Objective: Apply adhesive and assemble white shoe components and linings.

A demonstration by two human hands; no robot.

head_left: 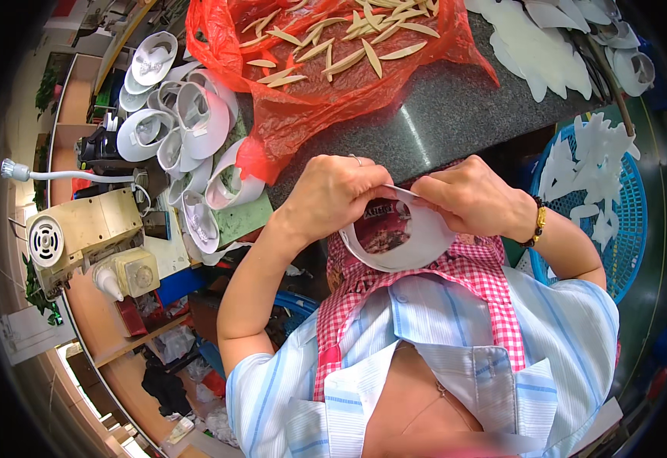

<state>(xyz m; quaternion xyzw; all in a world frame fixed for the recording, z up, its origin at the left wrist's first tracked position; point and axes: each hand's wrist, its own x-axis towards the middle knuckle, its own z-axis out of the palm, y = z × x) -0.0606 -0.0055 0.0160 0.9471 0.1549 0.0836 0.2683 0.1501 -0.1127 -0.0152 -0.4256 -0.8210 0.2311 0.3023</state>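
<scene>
Both my hands hold one white curved visor-shaped piece (402,256) just above my red-checked apron (425,278), at the near edge of the dark speckled table (440,114). My left hand (333,195), with a ring on one finger, grips the piece's left upper edge. My right hand (467,198), with a beaded bracelet at the wrist, pinches its right upper edge. The fingers of both hands meet over a thin strip at the top of the piece.
A red plastic bag (310,84) with several pale pointed strips lies open on the table. Finished white visor pieces (188,130) pile at the left beside a beige machine (81,229). White flat cut-outs (547,46) lie at the top right, and more fill a blue basket (623,221).
</scene>
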